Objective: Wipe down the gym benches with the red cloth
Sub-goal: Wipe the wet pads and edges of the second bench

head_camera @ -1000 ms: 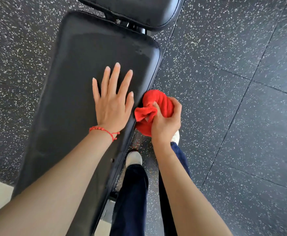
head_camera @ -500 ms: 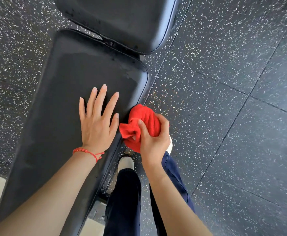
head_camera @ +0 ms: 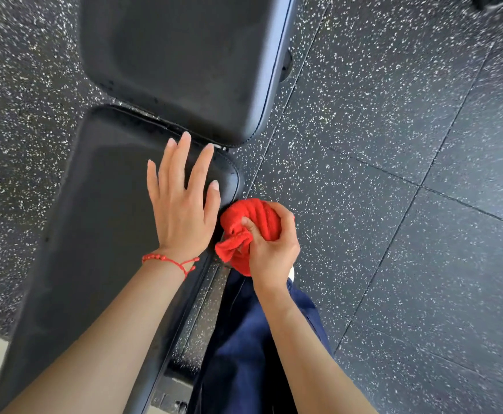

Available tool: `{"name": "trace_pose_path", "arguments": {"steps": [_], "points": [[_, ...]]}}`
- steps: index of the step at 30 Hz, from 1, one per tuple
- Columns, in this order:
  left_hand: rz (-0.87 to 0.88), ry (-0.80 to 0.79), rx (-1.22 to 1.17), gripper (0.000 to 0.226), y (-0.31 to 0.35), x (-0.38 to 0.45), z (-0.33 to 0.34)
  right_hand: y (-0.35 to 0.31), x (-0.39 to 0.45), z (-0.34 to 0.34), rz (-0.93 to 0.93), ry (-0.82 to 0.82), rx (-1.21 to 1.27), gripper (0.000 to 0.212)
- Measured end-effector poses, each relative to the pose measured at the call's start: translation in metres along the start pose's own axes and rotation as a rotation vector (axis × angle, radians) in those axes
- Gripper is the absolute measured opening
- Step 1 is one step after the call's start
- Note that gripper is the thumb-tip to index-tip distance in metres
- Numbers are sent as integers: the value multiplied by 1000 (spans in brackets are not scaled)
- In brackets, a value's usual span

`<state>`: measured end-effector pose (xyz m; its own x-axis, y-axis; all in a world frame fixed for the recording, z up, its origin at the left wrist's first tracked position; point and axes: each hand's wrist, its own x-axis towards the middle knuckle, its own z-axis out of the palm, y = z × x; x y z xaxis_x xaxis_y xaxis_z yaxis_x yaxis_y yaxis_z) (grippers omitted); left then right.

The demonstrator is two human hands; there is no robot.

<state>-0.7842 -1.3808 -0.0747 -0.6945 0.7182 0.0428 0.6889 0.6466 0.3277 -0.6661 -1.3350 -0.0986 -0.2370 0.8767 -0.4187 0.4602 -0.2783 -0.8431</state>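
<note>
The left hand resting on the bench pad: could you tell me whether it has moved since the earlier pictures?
Yes. The left hand has slid forward along the lower pad; its fingertips now reach the gap below the upper pad.

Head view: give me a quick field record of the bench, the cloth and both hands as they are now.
bench long pad: black, left hand on it near the end by the gap
bench short pad: black, beyond the gap, no hand on it
left hand: flat, fingers straight and spread, resting on the long pad
right hand: fingers curled round the cloth
red cloth: bunched, against the long pad's side edge near its corner
floor: black speckled tiles
bracelet: red beads, left wrist
</note>
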Motion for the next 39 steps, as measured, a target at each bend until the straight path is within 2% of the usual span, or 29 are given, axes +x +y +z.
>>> {"name": "trace_pose_path", "arguments": {"steps": [3,8,20,24,32,39], "points": [[29,45,2,45,4,27,-4,-30,35,2,-32,124,53,40],[80,79,6,47,8,68,-13,-72,78,-2,-115,232,88,39],[190,49,48,54,10,140,-15,-131,134,11,-151,351,134,37],[197,45,59,54,7,138,-11,-145,148,12,-167,350,101,37],[178,31,-29,51,16,145,-21,-124,117,10,-102,325,40,37],[201,96,-38,50,36,203,-35,-148,141,10,-136,330,78,38]]}}
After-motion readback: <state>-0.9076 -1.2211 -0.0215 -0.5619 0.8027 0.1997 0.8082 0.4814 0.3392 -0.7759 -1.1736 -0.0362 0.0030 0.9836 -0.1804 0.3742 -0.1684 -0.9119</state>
